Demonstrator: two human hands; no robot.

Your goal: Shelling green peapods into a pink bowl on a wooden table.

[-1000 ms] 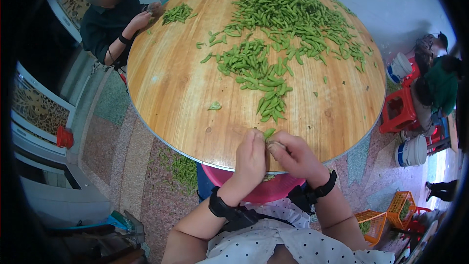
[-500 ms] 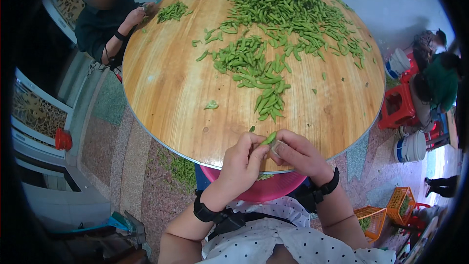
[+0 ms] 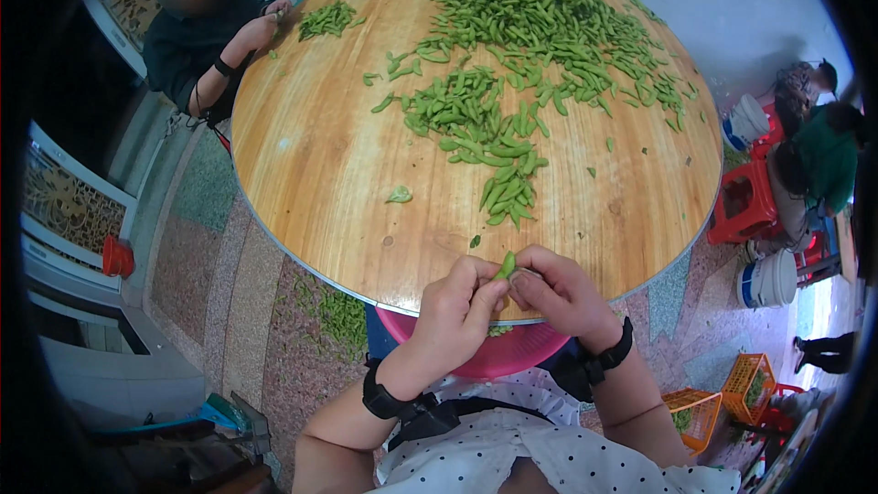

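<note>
A green soybean pod (image 3: pixel 506 265) is pinched between my two hands over the near edge of the round wooden table (image 3: pixel 338 174). My left hand (image 3: pixel 462 302) grips it with thumb and forefinger. Against its other side press the closed fingers of my right hand (image 3: pixel 558 291). Under my wrists, below the table edge, is a pink basin (image 3: pixel 512 355), mostly hidden. A small group of pods (image 3: pixel 508 194) lies just beyond my hands, trailing back to a large heap of pods (image 3: pixel 540 14) at the far side.
Across the table at the left, a person (image 3: pixel 206 46) handles pods beside a small pile (image 3: pixel 329 18). Pods and shells (image 3: pixel 334 320) litter the floor at left. On the right are a red stool (image 3: pixel 743 201), a white bucket (image 3: pixel 768 278), orange crates (image 3: pixel 695 416) and seated people.
The pod between my fingers has tilted more upright, and my right fingers have closed in against it. The person across has shifted their hands slightly.
</note>
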